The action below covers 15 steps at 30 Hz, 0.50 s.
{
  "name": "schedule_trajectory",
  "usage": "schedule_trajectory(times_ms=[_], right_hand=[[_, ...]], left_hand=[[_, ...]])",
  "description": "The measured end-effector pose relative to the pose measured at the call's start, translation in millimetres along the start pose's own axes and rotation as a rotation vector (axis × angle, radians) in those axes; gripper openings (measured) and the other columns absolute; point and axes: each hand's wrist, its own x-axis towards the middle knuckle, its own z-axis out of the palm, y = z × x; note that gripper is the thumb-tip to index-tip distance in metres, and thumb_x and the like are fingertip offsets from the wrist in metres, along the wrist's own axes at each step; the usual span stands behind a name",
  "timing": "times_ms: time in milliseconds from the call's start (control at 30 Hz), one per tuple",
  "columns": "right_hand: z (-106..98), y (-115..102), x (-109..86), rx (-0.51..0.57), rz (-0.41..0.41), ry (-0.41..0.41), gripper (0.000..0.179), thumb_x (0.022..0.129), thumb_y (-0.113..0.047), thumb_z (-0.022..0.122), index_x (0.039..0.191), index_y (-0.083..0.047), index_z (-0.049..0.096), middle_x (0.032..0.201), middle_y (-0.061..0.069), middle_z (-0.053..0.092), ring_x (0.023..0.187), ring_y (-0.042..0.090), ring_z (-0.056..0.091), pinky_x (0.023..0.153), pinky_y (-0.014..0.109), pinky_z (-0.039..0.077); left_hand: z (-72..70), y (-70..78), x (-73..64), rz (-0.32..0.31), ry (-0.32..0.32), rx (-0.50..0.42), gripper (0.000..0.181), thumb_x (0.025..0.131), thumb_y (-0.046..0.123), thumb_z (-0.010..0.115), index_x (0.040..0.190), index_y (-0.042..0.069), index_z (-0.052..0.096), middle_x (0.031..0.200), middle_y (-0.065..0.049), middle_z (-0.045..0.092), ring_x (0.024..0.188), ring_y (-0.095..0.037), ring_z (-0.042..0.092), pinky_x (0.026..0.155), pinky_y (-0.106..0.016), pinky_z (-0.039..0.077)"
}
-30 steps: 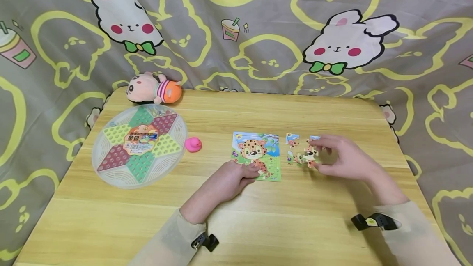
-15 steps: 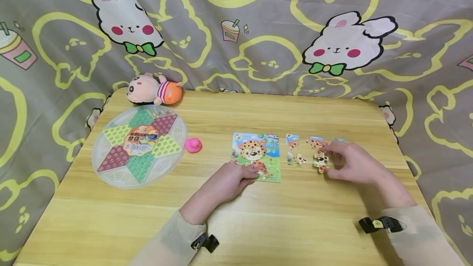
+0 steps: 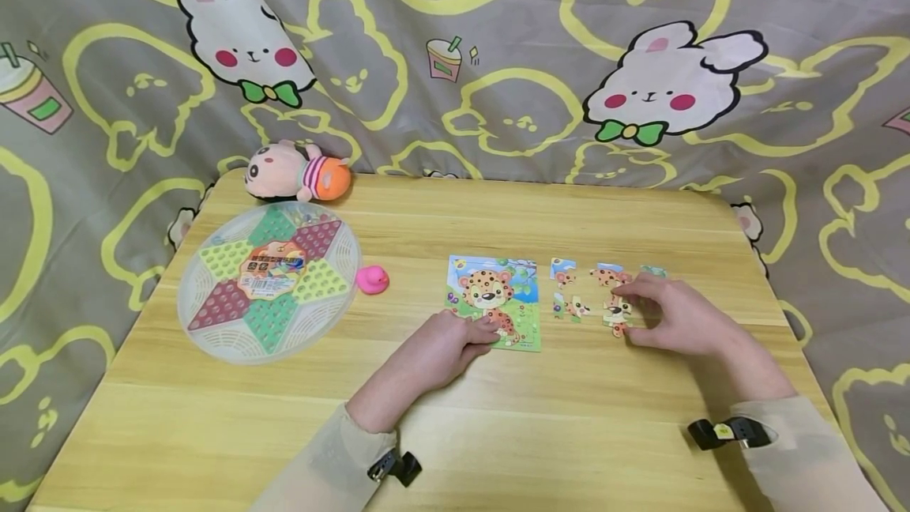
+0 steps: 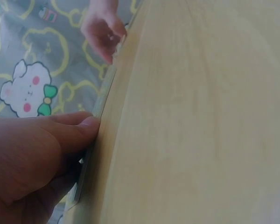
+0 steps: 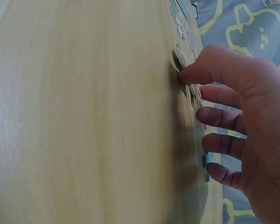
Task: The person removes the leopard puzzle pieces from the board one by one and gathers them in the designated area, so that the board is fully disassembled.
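A leopard-picture jigsaw board [image 3: 490,283] lies mid-table. My left hand [image 3: 444,348] grips its near-left edge, with fingers over the picture; in the left wrist view the thumb [image 4: 89,125] meets the board's edge. To the right, my right hand [image 3: 678,314] holds a jigsaw piece [image 3: 617,310] between thumb and fingers, low over the table. In the right wrist view that piece [image 5: 181,57] looks tilted, its dark underside showing by the thumb. Other loose pieces lie around it: an upper-left piece [image 3: 562,270], a lower-left piece [image 3: 571,306], a top-middle piece [image 3: 609,273] and one [image 3: 653,269] partly behind my right hand.
A round Chinese checkers board [image 3: 213,338] lies on the left of the wooden table [image 3: 455,433]. Beside it sits a pink rubber duck [image 3: 373,280]. A plush doll [image 3: 295,171] lies at the back left, before a patterned curtain [image 3: 498,133].
My right hand has moved a little right with the piece, away from the left-hand loose pieces, and then lowered it slightly. My left hand has stayed on the board.
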Motion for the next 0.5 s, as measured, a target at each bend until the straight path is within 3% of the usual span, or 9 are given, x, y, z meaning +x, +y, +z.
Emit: schedule_trajectory(times_ms=[233,500], right_hand=[[-6,-9,1.4,0.011,-0.012,0.028,0.06,0.076,-0.025,0.096,0.129,-0.008,0.073,0.104,-0.006,0.062,0.089,0.013,0.056,0.078,0.036,0.051],[-6,-38,27.4,0.101,-0.088,0.004,0.055,0.082,-0.022,0.09,0.13,-0.005,0.072,0.1,-0.003,0.065,0.085,0.015,0.06,0.072,0.037,0.053]], left_hand=[[-0.6,2.1,1.2,-0.001,-0.005,0.018,0.026,0.103,0.015,0.071,0.129,0.011,0.078,0.136,-0.001,0.07,0.126,-0.016,0.066,0.111,-0.036,0.049],[-2.3,6.7,0.2,0.008,-0.012,0.084,0.028,0.105,0.017,0.069,0.132,0.01,0.076,0.137,-0.002,0.07,0.127,-0.017,0.066,0.11,-0.036,0.05]])
